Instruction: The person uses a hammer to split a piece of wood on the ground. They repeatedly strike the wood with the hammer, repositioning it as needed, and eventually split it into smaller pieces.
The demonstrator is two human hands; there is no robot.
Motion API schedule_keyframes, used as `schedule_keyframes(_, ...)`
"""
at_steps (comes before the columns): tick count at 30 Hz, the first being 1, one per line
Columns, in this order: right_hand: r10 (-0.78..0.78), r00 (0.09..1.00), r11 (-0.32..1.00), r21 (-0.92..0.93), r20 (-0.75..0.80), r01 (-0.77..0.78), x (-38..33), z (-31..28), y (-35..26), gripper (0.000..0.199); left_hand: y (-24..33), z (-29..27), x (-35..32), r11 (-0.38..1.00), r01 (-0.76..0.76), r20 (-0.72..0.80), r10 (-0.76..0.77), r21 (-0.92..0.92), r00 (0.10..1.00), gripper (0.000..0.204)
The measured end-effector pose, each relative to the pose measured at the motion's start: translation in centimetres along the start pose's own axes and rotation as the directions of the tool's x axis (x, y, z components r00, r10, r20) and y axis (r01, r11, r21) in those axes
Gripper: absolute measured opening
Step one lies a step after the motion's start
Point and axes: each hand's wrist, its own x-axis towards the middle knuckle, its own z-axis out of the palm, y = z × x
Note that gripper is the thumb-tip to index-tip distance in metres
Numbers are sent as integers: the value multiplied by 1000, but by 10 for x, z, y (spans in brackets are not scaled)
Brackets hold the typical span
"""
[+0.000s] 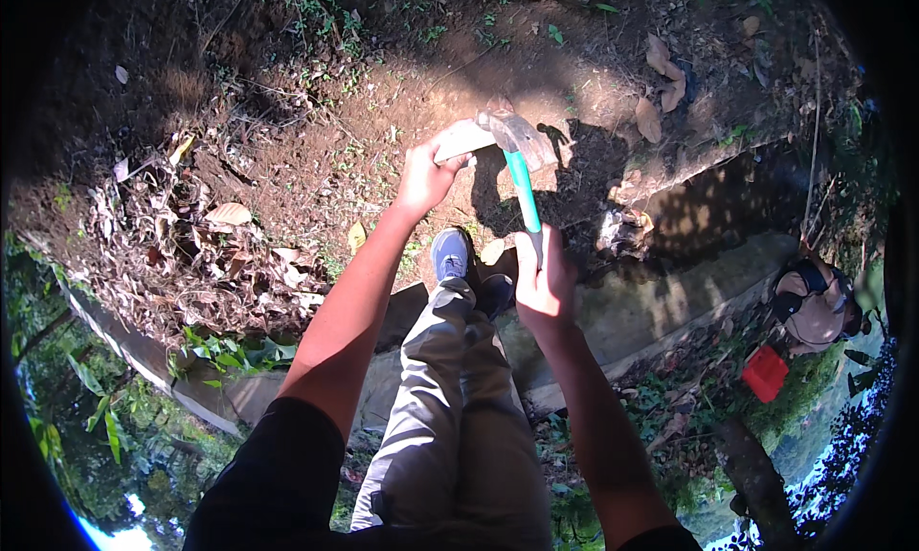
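Observation:
My right hand (548,278) is closed round the black grip of a short-handled hatchet-like tool (523,189) with a turquoise shaft. Its broad, soil-stained metal head is raised in front of me, above the ground. My left hand (427,176) is closed on a pale, flat piece (464,139), which meets or overlaps the left end of the metal head. I cannot make out what that piece is, or whether it touches the head. Beneath my hands lies bare brown soil (383,101), with the shadow of my arms and the tool on it.
Dry leaves (206,254) are heaped at the left. A low concrete wall (632,321) runs across below my hands, beside a shaded channel (708,206) at the right. Another person (812,307) bends down at the far right, near a red object (765,373). My shoe (450,254) rests on the soil.

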Motion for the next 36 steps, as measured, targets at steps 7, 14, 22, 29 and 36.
schedule_keyframes(7, 87, 994, 989, 128, -69, -77, -14, 2, 17, 15, 2, -1, 4, 987, -129, -17, 132, 99, 991, 49)
schedule_keyframes(14, 491, 870, 866, 128, -43, -483, -79, -6, 76, 37, 23, -22, 18, 798, 35, -38, -15, 602, 999, 65)
schedule_keyframes(22, 660, 751, 749, 96, -15, -656, -129, -1, 119, 35, 34, 5, 43, 564, 6, 154, -236, 826, 960, 64)
schedule_keyframes(29, 647, 761, 758, 68, 38, -648, -133, 18, 137, 35, -34, 79, 82, 451, -166, 250, -133, 877, 959, 49)
schedule_keyframes(36, 700, 712, 698, 166, 46, -697, -127, 37, 148, 36, -97, 123, 87, 520, -328, 420, -67, 789, 905, 32)
